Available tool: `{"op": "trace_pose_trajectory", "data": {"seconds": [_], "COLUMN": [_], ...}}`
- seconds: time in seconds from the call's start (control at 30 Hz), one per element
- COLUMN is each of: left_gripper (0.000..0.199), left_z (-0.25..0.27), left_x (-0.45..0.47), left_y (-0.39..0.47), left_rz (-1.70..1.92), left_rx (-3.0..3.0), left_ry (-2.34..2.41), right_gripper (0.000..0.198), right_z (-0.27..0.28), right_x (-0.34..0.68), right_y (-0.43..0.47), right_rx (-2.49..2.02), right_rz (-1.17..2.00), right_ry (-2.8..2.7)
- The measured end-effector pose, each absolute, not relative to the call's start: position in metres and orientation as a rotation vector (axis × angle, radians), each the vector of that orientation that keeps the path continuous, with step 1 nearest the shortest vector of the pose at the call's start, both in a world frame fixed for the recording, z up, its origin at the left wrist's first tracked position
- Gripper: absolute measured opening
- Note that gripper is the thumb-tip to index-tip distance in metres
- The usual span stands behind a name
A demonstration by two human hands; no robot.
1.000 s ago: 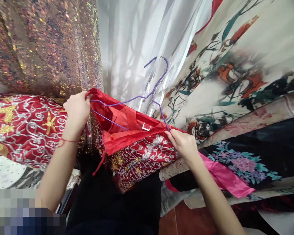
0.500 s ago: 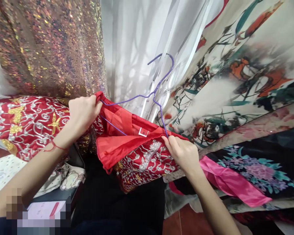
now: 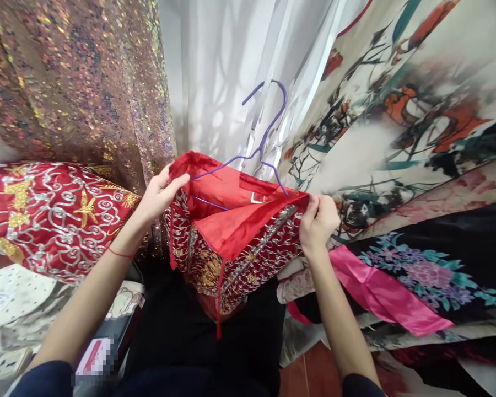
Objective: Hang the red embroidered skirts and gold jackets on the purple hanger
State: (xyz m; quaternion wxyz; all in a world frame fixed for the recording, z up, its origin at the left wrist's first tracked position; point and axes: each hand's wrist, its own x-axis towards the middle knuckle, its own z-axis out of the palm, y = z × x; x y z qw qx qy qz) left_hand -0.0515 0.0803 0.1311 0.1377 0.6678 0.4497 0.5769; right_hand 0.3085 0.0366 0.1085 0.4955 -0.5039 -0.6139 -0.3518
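A red garment (image 3: 264, 251) with silver and gold embroidery spreads between my hands in the head view, its plain red lining turned partly outward. My left hand (image 3: 163, 190) grips its left upper edge, thumb in front and other fingers partly hidden behind the cloth. At the right upper corner my right hand (image 3: 320, 223) is closed on the fabric. A purple clothes hanger (image 3: 264, 144) sits with its arms inside the garment's opening, hook upward. The hanger's ends are hidden by the cloth. A white label (image 3: 257, 197) shows on the lining. Thin red tasselled cords (image 3: 220, 298) dangle in front.
Another red embroidered piece (image 3: 53, 215) lies at left, below a sequined gown (image 3: 86, 82). White sheer fabric (image 3: 215, 71) hangs behind. To the right are a floral-printed cloth (image 3: 355, 138), black flowered fabric (image 3: 471, 242) and a pink satin strip (image 3: 388, 292).
The garment has swung more upright, and its front and cords now hang down. My left hand has moved right and loosened from a fist to a thumb-on-top hold; my right hand has shifted up to the corner.
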Motion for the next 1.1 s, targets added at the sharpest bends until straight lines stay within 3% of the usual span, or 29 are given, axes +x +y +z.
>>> {"op": "trace_pose_trajectory", "data": {"seconds": [0.13, 0.27, 0.37, 0.47, 0.73, 1.1], "left_gripper": [0.044, 0.045, 0.042, 0.042, 0.043, 0.033], "left_z": [0.122, 0.124, 0.121, 0.115, 0.116, 0.119], "left_x": [-0.046, -0.044, -0.041, -0.031, -0.020, -0.036], "left_y": [0.087, 0.082, 0.078, 0.072, 0.053, 0.052], "left_rz": [1.570, 1.631, 1.763, 1.913, 1.980, 1.792], "left_rx": [2.121, 2.083, 1.936, 1.728, 1.640, 1.770], "left_ry": [1.196, 1.159, 1.200, 1.280, 1.348, 1.204], "right_gripper": [0.025, 0.041, 0.043, 0.019, 0.028, 0.021], "right_z": [0.086, 0.077, 0.087, 0.104, 0.127, 0.159], "right_x": [0.296, 0.286, 0.271, 0.247, 0.197, 0.158], "right_y": [0.045, 0.036, 0.034, 0.043, 0.070, 0.083], "right_rx": [-1.110, -0.885, -0.825, -0.793, -0.817, -0.722], "right_rz": [-0.990, -1.117, -1.073, -1.043, -0.951, -1.046], "right_ry": [-1.558, -1.845, -1.956, -1.979, -2.024, -2.248]}}
